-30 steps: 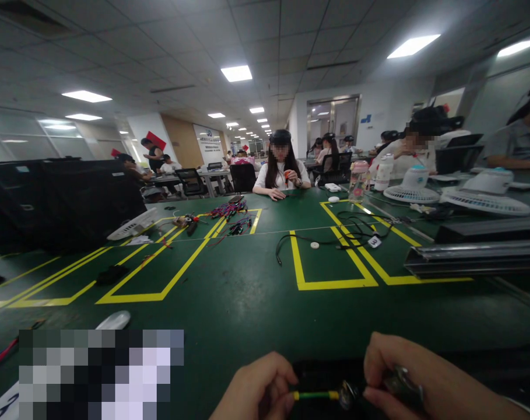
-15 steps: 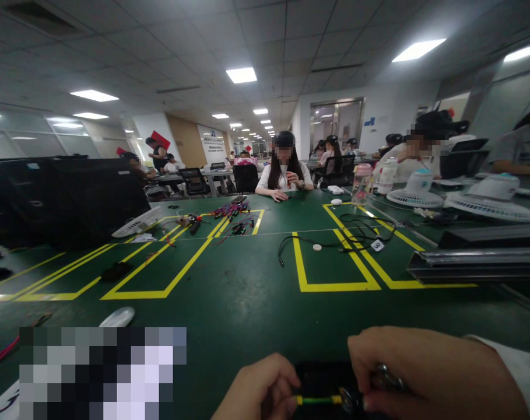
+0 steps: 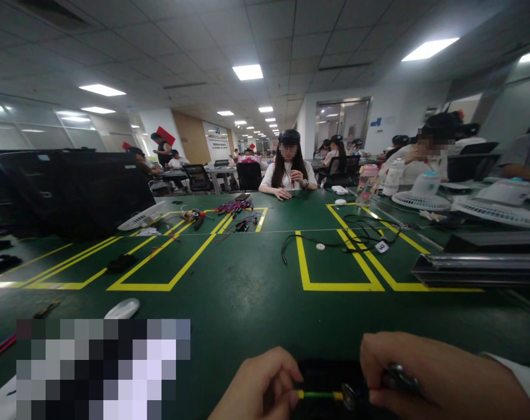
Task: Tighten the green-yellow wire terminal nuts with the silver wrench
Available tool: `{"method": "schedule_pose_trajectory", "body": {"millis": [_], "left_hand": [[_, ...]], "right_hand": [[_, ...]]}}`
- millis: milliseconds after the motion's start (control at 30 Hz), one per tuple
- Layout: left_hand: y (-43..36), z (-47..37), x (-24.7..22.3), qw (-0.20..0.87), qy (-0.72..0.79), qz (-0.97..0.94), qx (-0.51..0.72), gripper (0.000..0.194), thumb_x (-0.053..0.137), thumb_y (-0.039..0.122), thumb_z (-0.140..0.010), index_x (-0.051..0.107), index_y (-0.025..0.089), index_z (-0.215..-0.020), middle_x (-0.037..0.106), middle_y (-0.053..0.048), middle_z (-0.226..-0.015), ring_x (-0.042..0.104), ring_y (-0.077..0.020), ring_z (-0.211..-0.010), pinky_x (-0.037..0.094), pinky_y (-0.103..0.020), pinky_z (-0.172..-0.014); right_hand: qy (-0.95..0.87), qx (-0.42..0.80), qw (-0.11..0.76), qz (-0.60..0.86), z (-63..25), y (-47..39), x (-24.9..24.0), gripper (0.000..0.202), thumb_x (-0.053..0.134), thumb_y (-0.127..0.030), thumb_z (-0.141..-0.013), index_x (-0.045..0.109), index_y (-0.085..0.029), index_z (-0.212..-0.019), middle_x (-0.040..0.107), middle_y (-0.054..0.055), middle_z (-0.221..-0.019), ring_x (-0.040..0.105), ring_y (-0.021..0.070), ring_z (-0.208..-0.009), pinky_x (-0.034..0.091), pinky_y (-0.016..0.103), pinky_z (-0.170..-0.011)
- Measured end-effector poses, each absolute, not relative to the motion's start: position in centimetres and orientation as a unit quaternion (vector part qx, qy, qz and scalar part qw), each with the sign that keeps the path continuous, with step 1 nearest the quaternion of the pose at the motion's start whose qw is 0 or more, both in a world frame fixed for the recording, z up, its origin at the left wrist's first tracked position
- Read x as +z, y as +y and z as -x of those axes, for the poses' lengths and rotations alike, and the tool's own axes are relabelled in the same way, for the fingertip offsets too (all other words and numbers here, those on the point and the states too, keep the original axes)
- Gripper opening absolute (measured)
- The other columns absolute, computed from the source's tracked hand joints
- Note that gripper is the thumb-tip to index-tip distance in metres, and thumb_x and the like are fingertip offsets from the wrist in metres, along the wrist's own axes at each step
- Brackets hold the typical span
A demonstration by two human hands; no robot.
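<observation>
1. I see a smooth table [image 3: 247, 321] with a soft sheen.
2. The tool [image 3: 403, 378] shows me shiny metal.
3. The long bar [image 3: 478, 261] looks like glossy metal.
4. The fans [image 3: 424, 185] look plastic.

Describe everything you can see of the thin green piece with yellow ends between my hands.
The thin green piece is straight, with yellow ends; its material is unclear. It runs roughly level across the view. Your left hand pinches its left end; its right end reaches a round shiny part, contact uncertain.
</observation>
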State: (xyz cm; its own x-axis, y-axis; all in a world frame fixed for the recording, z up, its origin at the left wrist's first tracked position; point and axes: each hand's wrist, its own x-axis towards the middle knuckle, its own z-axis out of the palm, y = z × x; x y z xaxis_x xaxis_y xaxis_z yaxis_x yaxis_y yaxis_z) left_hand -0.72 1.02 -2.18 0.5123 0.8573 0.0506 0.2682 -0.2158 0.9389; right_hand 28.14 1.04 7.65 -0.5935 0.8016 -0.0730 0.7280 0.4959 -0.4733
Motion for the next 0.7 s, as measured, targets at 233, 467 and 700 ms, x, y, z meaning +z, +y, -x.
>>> {"method": "schedule_pose_trajectory", "body": {"millis": [233, 467, 700], "left_hand": [[0.9, 0.6, -1.6, 0.488, 0.403, -0.717, 0.293, 0.017, 0.06, 0.005, -0.077, 0.059, 0.018, -0.089, 0.05, 0.007, -0.061, 0.042, -0.01, -0.052, 0.029, -0.02, -0.048], [0.1, 0.3, 0.1, 0.51, 0.42, -0.691, 0.295, 0.019, 0.058, 0.001, -0.078, 0.061, 0.017, -0.089, 0.053, 0.006, -0.067, 0.046, -0.0103, -0.057, 0.032, -0.02, -0.053], [0.7, 0.4, -0.5, 0.504, 0.421, -0.7, 0.28, 0.014, 0.06, 0.007, -0.079, 0.059, 0.018, -0.088, 0.05, 0.007, -0.064, 0.042, -0.0103, -0.055, 0.03, -0.021, -0.051]], "right_hand": [[-0.878, 0.261, 0.023, 0.401, -27.1, 2.4, 10.0, 0.022, 0.067, -0.006, -0.079, 0.067, -0.027, -0.086, 0.075, -0.004, -0.084, 0.067, 0.0177, -0.074, 0.042, 0.024, -0.062], [-0.886, 0.282, 0.028, 0.368, -26.9, 4.3, 11.6, 0.01, 0.07, -0.017, -0.083, 0.066, -0.025, -0.084, 0.072, -0.002, -0.08, 0.065, 0.0183, -0.071, 0.043, 0.024, -0.059], [-0.828, 0.216, 0.213, 0.472, -28.2, 1.6, 8.9, 0.016, 0.062, -0.037, -0.093, 0.059, -0.026, -0.082, 0.064, -0.002, -0.072, 0.059, 0.017, -0.062, 0.047, 0.023, -0.057]]}}
